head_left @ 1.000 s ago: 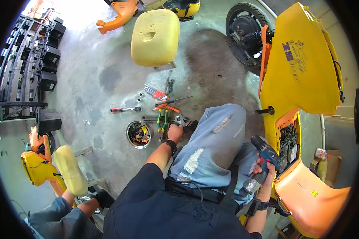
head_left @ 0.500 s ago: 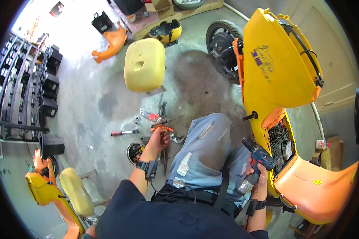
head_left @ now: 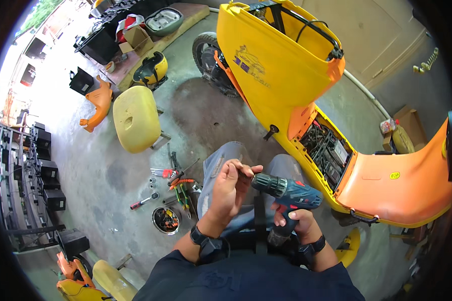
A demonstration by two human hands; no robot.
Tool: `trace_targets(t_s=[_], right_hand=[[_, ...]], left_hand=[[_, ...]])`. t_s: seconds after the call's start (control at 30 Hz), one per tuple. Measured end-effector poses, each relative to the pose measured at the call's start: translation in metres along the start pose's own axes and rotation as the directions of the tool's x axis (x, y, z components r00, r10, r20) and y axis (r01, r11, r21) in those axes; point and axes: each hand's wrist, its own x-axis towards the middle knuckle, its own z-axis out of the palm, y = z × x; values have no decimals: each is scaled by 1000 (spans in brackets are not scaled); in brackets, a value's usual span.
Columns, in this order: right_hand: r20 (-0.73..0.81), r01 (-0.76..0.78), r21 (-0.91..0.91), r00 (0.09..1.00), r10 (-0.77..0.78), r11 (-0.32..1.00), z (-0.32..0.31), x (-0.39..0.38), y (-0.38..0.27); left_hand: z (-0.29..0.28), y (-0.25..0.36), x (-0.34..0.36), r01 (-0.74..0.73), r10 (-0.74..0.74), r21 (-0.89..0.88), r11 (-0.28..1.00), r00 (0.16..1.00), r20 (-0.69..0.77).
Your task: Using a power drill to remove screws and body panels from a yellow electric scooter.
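My right hand (head_left: 297, 220) grips the handle of a dark blue cordless drill (head_left: 301, 194) above my lap, its chuck facing left. At the chuck's front end, my left hand (head_left: 231, 188) has thumb and fingers pinched together; a small thing in them is too hidden to name. To the right stands a yellow and orange scooter (head_left: 271, 60) with its middle compartment (head_left: 326, 150) uncovered, showing wires and dark parts. On the floor left of my legs lie green-handled pliers (head_left: 182, 195), several other tools and a red-handled ratchet (head_left: 144, 201).
A round metal bowl (head_left: 166, 220) of small parts sits beside the tools. Farther off are a yellow stool (head_left: 135, 118), a yellow helmet (head_left: 153, 67) and an orange scooter panel (head_left: 99, 103). Black racks (head_left: 22, 175) line the left side; a cardboard box (head_left: 412, 125) stands at right.
My left hand has left the tools on the floor and come to the drill's chuck. My right hand has brought the drill in front of me and turned it leftward. The view has shifted right.
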Motion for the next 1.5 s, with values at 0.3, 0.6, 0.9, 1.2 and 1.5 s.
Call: trace_targets(t_s=[0.3,0.6,0.9,1.2,1.5], right_hand=[[-51,-121,-35,992,119,992,-12,-24,14],[40,-62,103,998,58,993,-23,-28,22],[361,466,-516,879,-311,719,-14,-29,18],[479,628,-759,719,-504,173,5,-46,-5],[511,648,-742,713,-480,174,-10,-48,-5]], left_hand=[[5,-35,-23,37,-38,-43,998,999,-27],[40,-42,-25,34,-54,-132,991,988,-147],[73,-30,-10,126,-147,-352,928,989,-34],[92,-22,-10,256,-124,-446,858,945,303],[85,-38,-13,287,-190,-443,849,949,251]])
